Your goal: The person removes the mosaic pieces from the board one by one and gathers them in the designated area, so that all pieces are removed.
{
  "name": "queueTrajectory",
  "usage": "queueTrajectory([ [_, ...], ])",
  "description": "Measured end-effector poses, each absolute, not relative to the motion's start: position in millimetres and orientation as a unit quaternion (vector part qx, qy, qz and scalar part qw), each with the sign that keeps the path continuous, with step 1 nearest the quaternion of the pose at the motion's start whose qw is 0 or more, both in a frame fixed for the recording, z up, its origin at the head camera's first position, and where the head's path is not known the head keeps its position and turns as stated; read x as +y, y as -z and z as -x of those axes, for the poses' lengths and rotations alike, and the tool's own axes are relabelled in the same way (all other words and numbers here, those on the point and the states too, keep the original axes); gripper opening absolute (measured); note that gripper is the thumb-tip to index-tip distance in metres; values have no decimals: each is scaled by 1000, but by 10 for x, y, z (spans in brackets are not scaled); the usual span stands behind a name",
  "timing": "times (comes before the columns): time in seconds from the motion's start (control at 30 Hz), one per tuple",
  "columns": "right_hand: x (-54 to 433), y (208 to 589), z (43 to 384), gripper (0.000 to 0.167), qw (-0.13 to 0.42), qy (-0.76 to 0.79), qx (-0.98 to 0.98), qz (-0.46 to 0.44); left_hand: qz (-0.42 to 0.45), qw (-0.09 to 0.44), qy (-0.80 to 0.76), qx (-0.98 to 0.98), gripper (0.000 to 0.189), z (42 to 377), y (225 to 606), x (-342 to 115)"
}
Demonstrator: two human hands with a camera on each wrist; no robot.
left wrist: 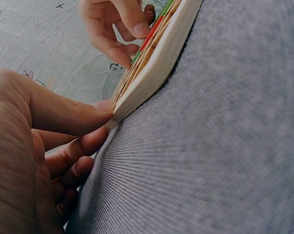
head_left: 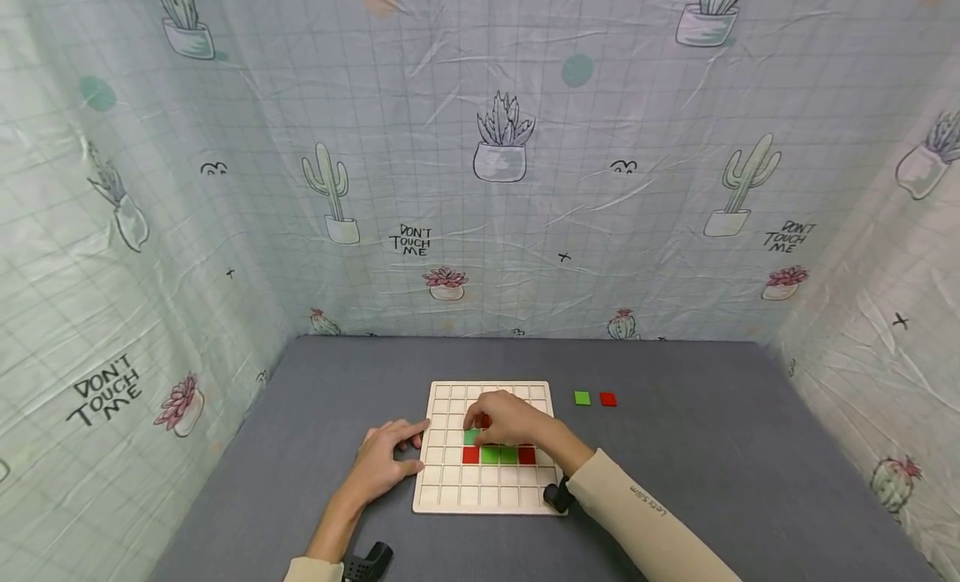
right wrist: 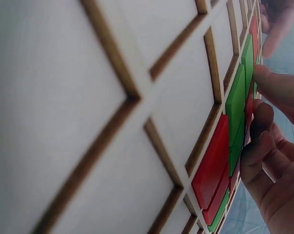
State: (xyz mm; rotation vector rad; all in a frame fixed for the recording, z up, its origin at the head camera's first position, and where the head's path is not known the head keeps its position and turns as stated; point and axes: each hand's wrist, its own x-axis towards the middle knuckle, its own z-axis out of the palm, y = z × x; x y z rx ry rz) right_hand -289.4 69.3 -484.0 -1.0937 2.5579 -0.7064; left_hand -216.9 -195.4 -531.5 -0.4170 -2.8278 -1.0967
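Observation:
A pale wooden grid board (head_left: pixel 450 500) lies on the grey table, with red and green square tiles set in its cells. My left hand (head_left: pixel 382 459) touches the board's left edge, thumb and index finger spread along it; in the left wrist view the thumb (left wrist: pixel 83 114) meets the rim. Over the middle of the board, my right hand (head_left: pixel 510 419) pinches a green tile (head_left: pixel 471 437) between thumb and index finger, low at the grid. A red tile (head_left: pixel 486 420) shows among its fingers. Below lies a row with a red tile (head_left: pixel 470 455) at its left end; the palm hides other cells.
A loose green tile (head_left: pixel 582 398) and a loose red tile (head_left: pixel 608 399) lie on the table (head_left: pixel 675 449) right of the board. A printed cactus curtain (head_left: pixel 555 290) surrounds the table's back and sides. Dark wrist cameras sit on both wrists.

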Motion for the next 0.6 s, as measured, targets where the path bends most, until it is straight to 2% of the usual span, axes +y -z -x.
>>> queueTrajectory([
  [0.6, 690, 4840, 2841, 18, 141, 261, 885, 360, 140, 45, 357, -923, 68, 2175, 5339, -1962],
])
